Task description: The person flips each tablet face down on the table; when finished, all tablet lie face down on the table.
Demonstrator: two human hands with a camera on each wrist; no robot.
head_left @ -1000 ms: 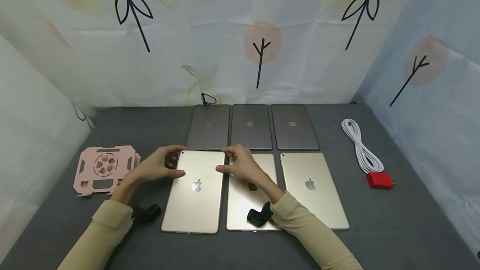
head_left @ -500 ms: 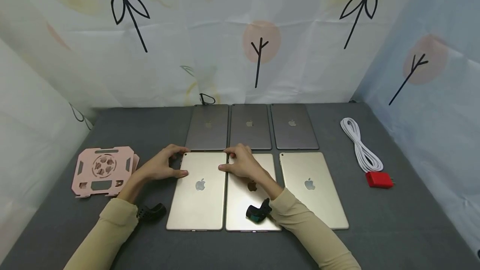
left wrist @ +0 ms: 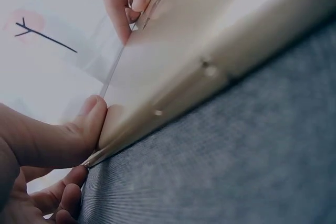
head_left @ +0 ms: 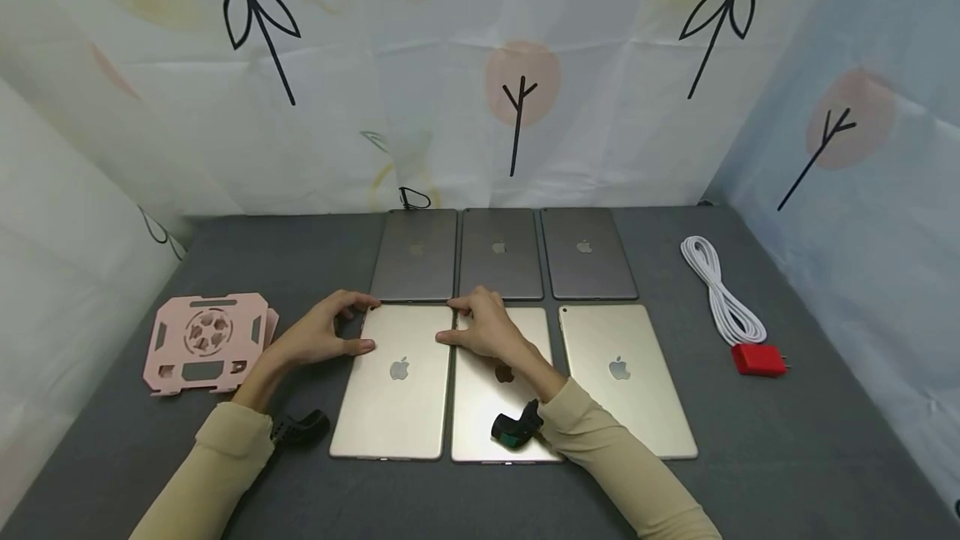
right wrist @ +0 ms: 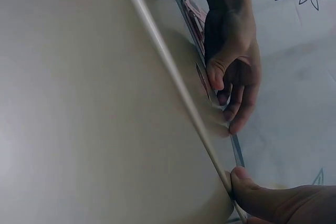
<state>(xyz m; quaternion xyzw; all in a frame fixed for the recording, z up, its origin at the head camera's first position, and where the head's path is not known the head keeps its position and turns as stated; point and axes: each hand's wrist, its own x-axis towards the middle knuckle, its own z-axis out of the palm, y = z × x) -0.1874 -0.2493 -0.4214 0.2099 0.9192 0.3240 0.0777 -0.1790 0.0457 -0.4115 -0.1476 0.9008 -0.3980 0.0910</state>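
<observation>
A gold tablet (head_left: 393, 407) with an apple logo lies face down at the left of the front row. My left hand (head_left: 322, 332) holds its upper left corner, thumb on the left edge and index finger at the top. At the upper right corner, my right hand (head_left: 489, 327) pinches the same tablet between thumb and fingers. Under my right wrist is a second gold tablet (head_left: 480, 415), partly covered by the hand and arm. The left wrist view shows the first tablet's edge (left wrist: 157, 112) close up, against the grey cloth.
A third gold tablet (head_left: 626, 390) lies at the right. Three dark grey tablets line the back, one of them (head_left: 501, 265) in the middle. A pink stand (head_left: 206, 340) sits left. On the right are a coiled white cable (head_left: 720, 290) and a red charger (head_left: 759, 360).
Over the last second, the left gold tablet has shifted slightly right and straightened, closer to the middle one. My left hand moved right with it. In the last half second little has changed.
</observation>
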